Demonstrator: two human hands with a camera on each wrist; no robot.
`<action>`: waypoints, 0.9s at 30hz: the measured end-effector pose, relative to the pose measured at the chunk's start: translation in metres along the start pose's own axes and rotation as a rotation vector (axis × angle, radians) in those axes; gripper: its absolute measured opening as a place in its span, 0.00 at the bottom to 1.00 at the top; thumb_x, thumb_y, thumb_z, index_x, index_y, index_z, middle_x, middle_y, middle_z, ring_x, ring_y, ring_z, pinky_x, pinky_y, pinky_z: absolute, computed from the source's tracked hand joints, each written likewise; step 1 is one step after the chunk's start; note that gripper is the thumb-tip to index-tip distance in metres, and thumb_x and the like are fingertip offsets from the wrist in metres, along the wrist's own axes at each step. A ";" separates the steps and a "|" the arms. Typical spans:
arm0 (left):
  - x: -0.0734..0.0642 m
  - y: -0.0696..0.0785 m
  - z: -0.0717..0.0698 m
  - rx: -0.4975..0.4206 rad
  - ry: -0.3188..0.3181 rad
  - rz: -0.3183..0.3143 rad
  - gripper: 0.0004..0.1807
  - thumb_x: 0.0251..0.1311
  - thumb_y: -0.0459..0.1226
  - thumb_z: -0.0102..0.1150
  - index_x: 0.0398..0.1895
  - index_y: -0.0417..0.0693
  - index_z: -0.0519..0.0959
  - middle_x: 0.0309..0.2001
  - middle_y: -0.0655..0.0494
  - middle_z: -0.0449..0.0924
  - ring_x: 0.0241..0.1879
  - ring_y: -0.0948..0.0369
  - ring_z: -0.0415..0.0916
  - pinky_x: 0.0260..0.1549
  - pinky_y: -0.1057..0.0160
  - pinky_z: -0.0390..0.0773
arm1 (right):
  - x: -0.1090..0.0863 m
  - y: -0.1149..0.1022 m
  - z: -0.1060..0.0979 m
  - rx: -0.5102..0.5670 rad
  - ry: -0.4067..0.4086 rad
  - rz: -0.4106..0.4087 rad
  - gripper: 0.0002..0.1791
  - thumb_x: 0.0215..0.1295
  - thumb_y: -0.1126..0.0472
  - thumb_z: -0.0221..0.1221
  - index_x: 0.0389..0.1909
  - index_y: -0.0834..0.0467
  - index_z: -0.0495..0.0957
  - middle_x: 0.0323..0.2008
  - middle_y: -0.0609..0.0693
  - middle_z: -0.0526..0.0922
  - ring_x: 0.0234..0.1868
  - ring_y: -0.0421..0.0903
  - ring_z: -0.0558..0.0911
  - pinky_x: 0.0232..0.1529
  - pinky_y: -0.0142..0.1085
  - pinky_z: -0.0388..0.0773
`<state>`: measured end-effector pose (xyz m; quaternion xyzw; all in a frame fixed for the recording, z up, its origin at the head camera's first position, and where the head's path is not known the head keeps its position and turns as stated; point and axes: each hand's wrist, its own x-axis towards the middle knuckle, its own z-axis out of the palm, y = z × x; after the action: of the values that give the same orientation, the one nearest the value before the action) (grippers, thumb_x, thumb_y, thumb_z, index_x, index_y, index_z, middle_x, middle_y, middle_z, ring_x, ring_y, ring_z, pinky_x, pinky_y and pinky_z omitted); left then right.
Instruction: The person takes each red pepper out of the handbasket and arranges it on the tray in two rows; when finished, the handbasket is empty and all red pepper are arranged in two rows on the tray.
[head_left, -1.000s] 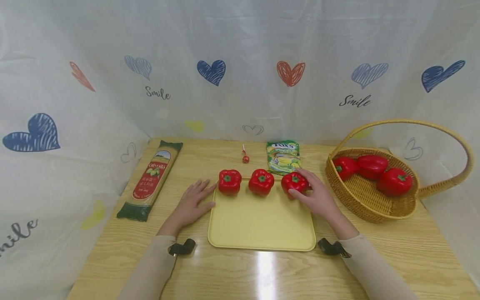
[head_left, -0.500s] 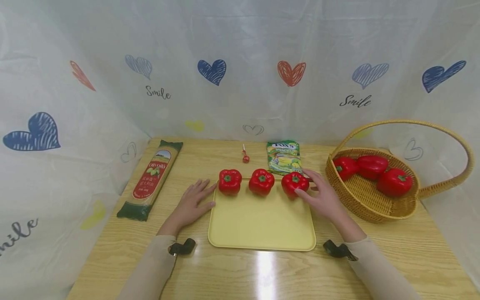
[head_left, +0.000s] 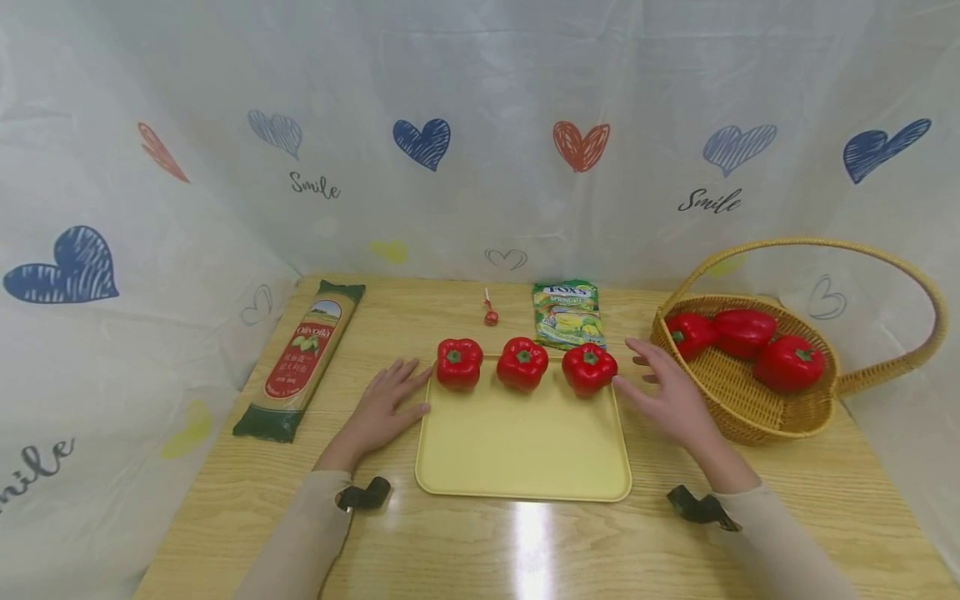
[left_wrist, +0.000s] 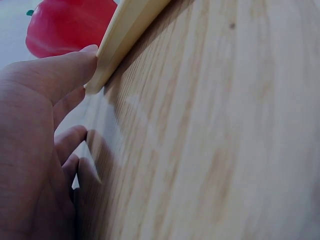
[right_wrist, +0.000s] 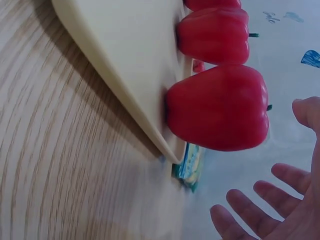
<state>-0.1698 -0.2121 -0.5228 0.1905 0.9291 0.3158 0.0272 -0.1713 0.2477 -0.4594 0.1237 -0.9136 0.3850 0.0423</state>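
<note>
Three red bell peppers stand in a row along the far edge of a yellow tray [head_left: 522,450]: a left pepper [head_left: 460,364], a middle pepper [head_left: 522,364] and a right pepper [head_left: 589,369]. My left hand [head_left: 384,408] lies at the tray's left edge, fingers spread and thumb touching the rim, as the left wrist view also shows. Just right of the right pepper, my right hand [head_left: 670,396] is held with relaxed, parted fingers and nothing in them. In the right wrist view a gap shows between those fingers [right_wrist: 252,214] and the nearest pepper [right_wrist: 218,107].
A wicker basket [head_left: 712,408] with a tall handle and three red peppers stands at the right. Behind the tray lie a lollipop [head_left: 491,317] and a green candy bag [head_left: 567,315]. A pasta packet [head_left: 303,358] lies at the left. A printed curtain [head_left: 480,192] hangs behind.
My right hand has let go of the right pepper and drawn away to the right, toward the basket. The pepper stays on the tray, and my left hand keeps its place.
</note>
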 end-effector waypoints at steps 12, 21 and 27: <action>0.000 0.001 -0.001 -0.002 -0.002 -0.002 0.35 0.70 0.53 0.58 0.78 0.59 0.64 0.80 0.47 0.54 0.80 0.45 0.42 0.77 0.43 0.37 | -0.012 -0.002 -0.024 -0.061 0.041 0.004 0.35 0.71 0.52 0.63 0.74 0.58 0.65 0.72 0.64 0.66 0.68 0.66 0.69 0.61 0.67 0.68; 0.000 0.000 0.000 0.000 -0.004 -0.003 0.35 0.70 0.53 0.58 0.78 0.59 0.64 0.80 0.47 0.54 0.80 0.45 0.41 0.77 0.42 0.37 | -0.018 -0.001 -0.039 -0.081 0.085 -0.024 0.34 0.71 0.56 0.64 0.74 0.61 0.65 0.71 0.62 0.68 0.62 0.62 0.72 0.58 0.34 0.76; 0.000 -0.001 0.000 0.000 -0.001 0.002 0.35 0.70 0.53 0.59 0.78 0.59 0.64 0.80 0.47 0.54 0.80 0.44 0.42 0.77 0.42 0.37 | -0.021 0.004 -0.048 -0.083 0.119 -0.039 0.33 0.70 0.59 0.65 0.72 0.62 0.67 0.69 0.63 0.69 0.59 0.63 0.75 0.48 0.11 0.64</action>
<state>-0.1699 -0.2126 -0.5231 0.1916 0.9288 0.3160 0.0272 -0.1531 0.2882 -0.4323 0.1166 -0.9221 0.3526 0.1089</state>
